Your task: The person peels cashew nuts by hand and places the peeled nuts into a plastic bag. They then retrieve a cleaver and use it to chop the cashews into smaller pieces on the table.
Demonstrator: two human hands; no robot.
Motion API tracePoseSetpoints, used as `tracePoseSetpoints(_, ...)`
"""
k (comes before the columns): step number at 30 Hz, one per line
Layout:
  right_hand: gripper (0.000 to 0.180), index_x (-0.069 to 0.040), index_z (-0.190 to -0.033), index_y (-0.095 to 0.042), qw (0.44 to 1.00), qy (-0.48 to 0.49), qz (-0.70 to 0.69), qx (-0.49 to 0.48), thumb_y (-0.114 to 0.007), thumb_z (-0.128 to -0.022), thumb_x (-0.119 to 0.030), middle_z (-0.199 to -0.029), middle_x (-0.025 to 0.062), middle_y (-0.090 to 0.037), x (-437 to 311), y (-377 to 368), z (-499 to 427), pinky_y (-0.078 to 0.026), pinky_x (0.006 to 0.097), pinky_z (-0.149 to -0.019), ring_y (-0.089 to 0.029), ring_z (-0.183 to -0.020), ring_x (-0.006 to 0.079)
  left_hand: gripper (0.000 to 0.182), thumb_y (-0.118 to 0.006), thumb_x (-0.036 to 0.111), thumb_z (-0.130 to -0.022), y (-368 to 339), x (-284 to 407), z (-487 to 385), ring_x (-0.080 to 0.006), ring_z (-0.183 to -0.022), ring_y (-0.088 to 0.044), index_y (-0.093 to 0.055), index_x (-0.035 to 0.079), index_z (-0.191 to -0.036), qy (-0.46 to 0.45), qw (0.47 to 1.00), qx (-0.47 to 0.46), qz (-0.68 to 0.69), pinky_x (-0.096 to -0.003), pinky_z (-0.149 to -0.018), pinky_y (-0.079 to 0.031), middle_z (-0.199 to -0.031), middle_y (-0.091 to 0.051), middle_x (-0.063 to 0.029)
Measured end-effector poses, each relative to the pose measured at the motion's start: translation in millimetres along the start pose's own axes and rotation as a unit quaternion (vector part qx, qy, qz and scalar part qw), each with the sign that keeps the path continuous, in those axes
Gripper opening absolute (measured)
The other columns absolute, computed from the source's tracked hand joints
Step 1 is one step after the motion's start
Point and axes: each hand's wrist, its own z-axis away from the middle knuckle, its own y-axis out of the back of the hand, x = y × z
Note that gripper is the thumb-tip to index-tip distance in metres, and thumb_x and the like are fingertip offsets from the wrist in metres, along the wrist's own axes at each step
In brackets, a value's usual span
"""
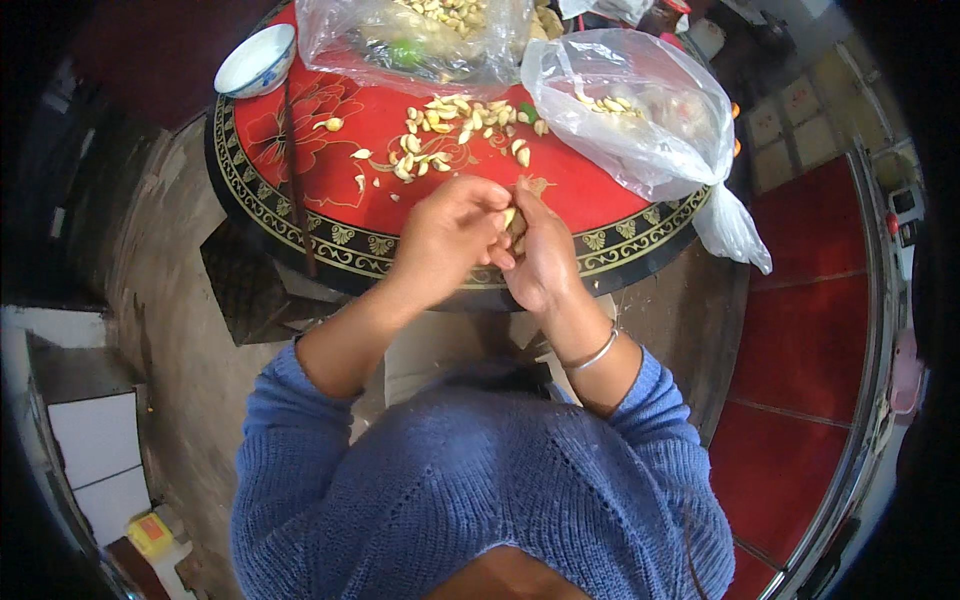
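Above the table's near edge, my left hand (448,238) and my right hand (546,255) meet, fingertips close together. Between them is a small pale-yellow piece (509,217), probably a garlic clove. A tan lump (517,231) rests against my right fingers, partly hidden. Just past my hands, a loose pile of pale cloves (442,112) lies on the red tabletop, with a smaller cluster (409,159) nearer me. Two cloves (521,153) sit right beyond my right fingertips. A single clove (331,124) lies apart on the left.
The round table (345,244) has a black-and-gold border. At its back stands a clear plastic bag (420,45) of cloves; another bag (637,127), knotted, hangs over the right edge. A white-and-blue bowl (259,64) tilts at the left rim, near a dark stick (294,172).
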Motion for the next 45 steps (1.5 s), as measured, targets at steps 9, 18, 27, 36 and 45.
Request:
tracePoseSetpoints(9,0.012,-0.004,-0.09,-0.053,0.995,-0.044,0.015,-0.092,-0.05,-0.085,-0.014,-0.059,-0.0024,-0.042,-45.6,25.6,25.7,-0.022,0.0165,-0.032,-0.029,-0.04,0.0036,0.015,-0.057,0.005,-0.08,53.6,27.0,-6.0,-0.0141,-0.076,-0.057,-0.059,0.002,-0.094,-0.262,0.863,0.144,-0.407,-0.0262,-0.068,-0.047,-0.089,-0.06,-0.0083)
tracePoseSetpoints(18,0.023,-0.003,-0.097,-0.058,0.823,0.396,0.401,0.077,-0.052,-0.085,-0.021,-0.085,0.0017,-0.057,-211.6,4.1,-14.3,-0.04,0.0227,-0.072,-0.051,-0.079,0.0093,0.02,-0.06,0.003,-0.071,83.1,12.5,-13.1,-0.0256,-0.079,-0.052,-0.06,0.007,-0.09,-0.229,0.731,0.116,-0.632,-0.0354,-0.068,-0.044,-0.081,-0.056,-0.0065)
tracePoseSetpoints(27,0.022,0.001,-0.089,-0.061,0.821,0.337,0.444,-0.123,-0.051,-0.085,-0.017,-0.085,0.0072,-0.061,-130.6,-5.8,16.1,-0.042,0.0266,-0.073,-0.055,-0.076,0.0132,0.01,-0.06,0.003,-0.072,80.4,11.2,-13.4,-0.0267,-0.077,-0.053,-0.057,0.004,-0.081,-0.235,0.771,0.101,-0.584,-0.036,-0.064,-0.045,-0.076,-0.056,-0.0074)
tracePoseSetpoints(36,0.012,0.0,-0.094,-0.057,0.849,0.231,0.461,-0.116,-0.051,-0.085,-0.005,-0.082,0.0057,-0.06,-27.9,12.5,7.3,-0.046,0.0216,-0.06,-0.056,-0.071,0.0103,0.013,-0.059,0.012,-0.076,67.4,8.7,-6.3,-0.0253,-0.079,-0.054,-0.06,0.004,-0.087,-0.235,0.756,0.073,-0.607,-0.0356,-0.065,-0.046,-0.081,-0.057,-0.0065)
tracePoseSetpoints(45,0.049,-0.005,-0.114,-0.05,0.435,0.476,0.763,0.046,-0.066,-0.068,-0.01,-0.104,0.0176,-0.055,-136.8,41.3,3.7,-0.028,0.0422,-0.097,-0.05,-0.099,0.036,0.023,-0.059,0.008,-0.074,42.4,19.0,-16.8,-0.0267,-0.087,-0.051,-0.057,0.005,-0.097,-0.301,0.765,0.059,-0.566,-0.0366,-0.072,-0.045,-0.091,-0.054,-0.0087)
